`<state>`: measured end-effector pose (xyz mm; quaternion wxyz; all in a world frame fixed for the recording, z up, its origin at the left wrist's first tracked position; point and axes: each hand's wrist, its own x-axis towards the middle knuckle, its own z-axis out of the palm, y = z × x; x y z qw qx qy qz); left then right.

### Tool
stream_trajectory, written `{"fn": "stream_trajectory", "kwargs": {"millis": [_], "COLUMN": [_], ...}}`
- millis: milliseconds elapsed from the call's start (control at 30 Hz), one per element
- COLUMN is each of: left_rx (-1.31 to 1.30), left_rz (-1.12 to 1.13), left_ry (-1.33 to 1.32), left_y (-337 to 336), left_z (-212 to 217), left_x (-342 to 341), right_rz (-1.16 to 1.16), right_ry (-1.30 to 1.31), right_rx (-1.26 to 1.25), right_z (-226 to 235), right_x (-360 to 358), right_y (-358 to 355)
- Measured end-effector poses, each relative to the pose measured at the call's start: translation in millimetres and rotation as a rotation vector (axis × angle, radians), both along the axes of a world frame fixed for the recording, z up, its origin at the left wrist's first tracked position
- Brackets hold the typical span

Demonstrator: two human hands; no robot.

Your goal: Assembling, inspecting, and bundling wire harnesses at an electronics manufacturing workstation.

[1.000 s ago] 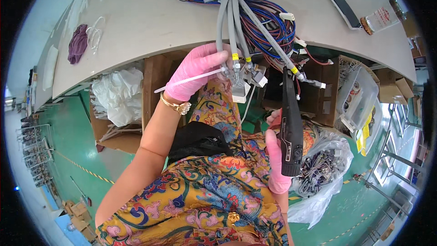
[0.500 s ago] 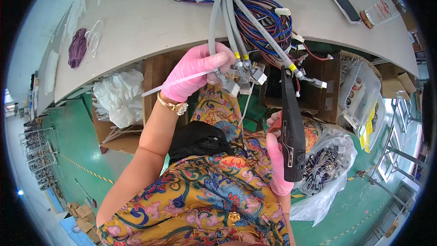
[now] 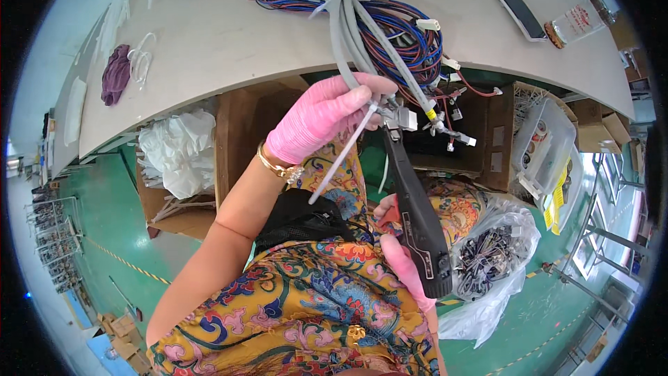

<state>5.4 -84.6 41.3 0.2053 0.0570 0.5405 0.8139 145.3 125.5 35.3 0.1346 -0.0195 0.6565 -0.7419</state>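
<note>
In a pink glove, my left hand is closed around the grey cables just behind their metal-ended plugs. A white cable tie sits at the plugs, its loose tail slanting down beside my left wrist. My right hand, also gloved in pink, grips a black cable tie gun with a red trigger. The gun's nose is up at the plugs by my left fingers; whether it touches the tie is hidden. One grey cable with a yellow band hangs apart to the right.
Coiled red and blue wires lie on the table. A phone-like black slab and a glass jar stand at the right. Cardboard boxes are under the table edge, and a plastic bag of cables is by my right side.
The gun has swung left and tilted, its nose now at the plugs my left hand holds. My left hand has shifted right, and the tie's tail points more steeply down.
</note>
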Motion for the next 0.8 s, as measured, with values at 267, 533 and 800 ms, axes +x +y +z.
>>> {"fn": "stream_trajectory", "kwargs": {"millis": [267,533,800], "left_rx": [0.073,-0.073,-0.11], "left_rz": [0.055,0.23,0.331], "left_ry": [0.055,0.113,0.23], "left_y": [17,37,48], "left_z": [-5,-17,-18], "left_x": [6,13,15], "right_rz": [-0.062,-0.005,-0.138], "right_ry": [-0.106,0.093,-0.066], "right_rx": [-0.141,-0.013,-0.235], "right_z": [1,3,-34], "right_x": [-1,-5,7], "right_y": [-19,-23,-31]}}
